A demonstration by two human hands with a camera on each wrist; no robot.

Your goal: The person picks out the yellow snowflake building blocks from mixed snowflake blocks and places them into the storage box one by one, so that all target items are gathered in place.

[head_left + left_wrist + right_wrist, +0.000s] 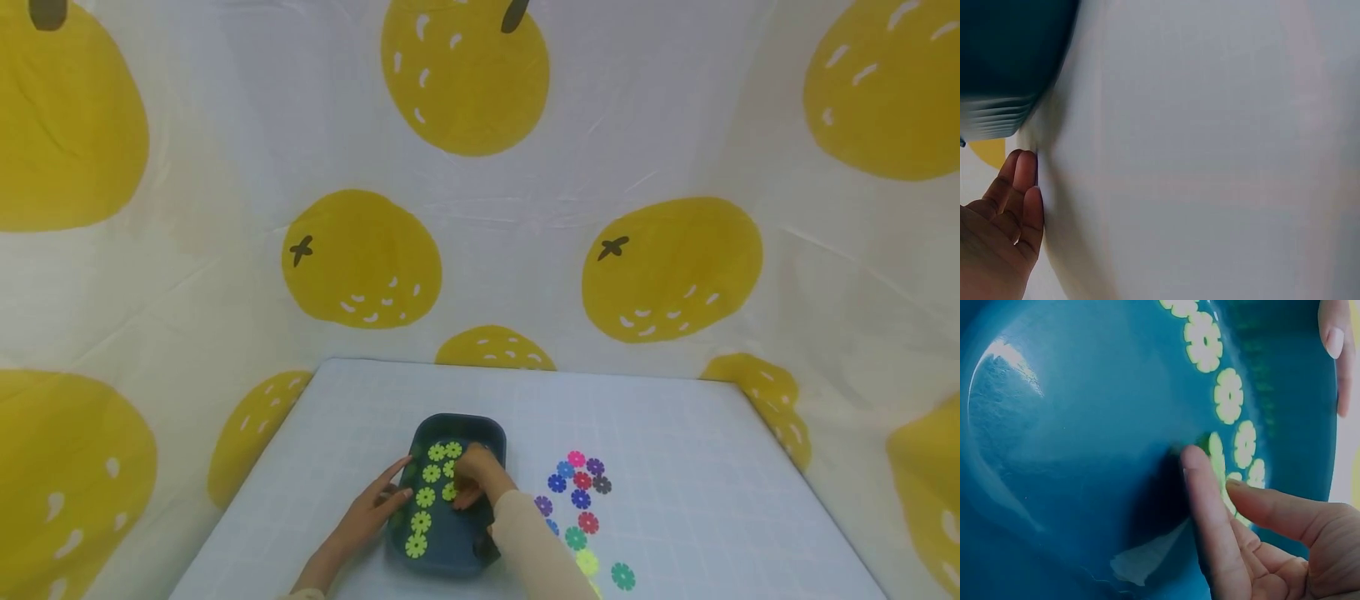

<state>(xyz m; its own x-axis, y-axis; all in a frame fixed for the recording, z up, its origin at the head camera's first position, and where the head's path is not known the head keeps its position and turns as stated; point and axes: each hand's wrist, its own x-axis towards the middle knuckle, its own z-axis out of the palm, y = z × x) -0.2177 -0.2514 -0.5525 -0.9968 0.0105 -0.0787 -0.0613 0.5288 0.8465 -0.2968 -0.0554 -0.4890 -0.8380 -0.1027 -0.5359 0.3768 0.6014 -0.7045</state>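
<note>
A dark teal tray (442,560) lies on the table and holds yellow-green notched flower-shaped discs (425,497) in two rows along its left side. My right hand (480,477) reaches into the tray. Between its thumb and index finger stands a tilted yellow-green flower disc (1216,456), partly covered by the index finger. At the tray's left rim is my left hand (369,508), fingers extended, with thumb and index tips by the edge. In the left wrist view the fingers of that hand (1013,212) lie beside the tray's outer wall and hold nothing.
Right of the tray, loose flower discs in pink, red, blue, purple, black and green (581,498) lie scattered on the white table (712,483). A yellow-green disc (587,562) lies near the right forearm. A fruit-printed curtain (510,225) hangs behind.
</note>
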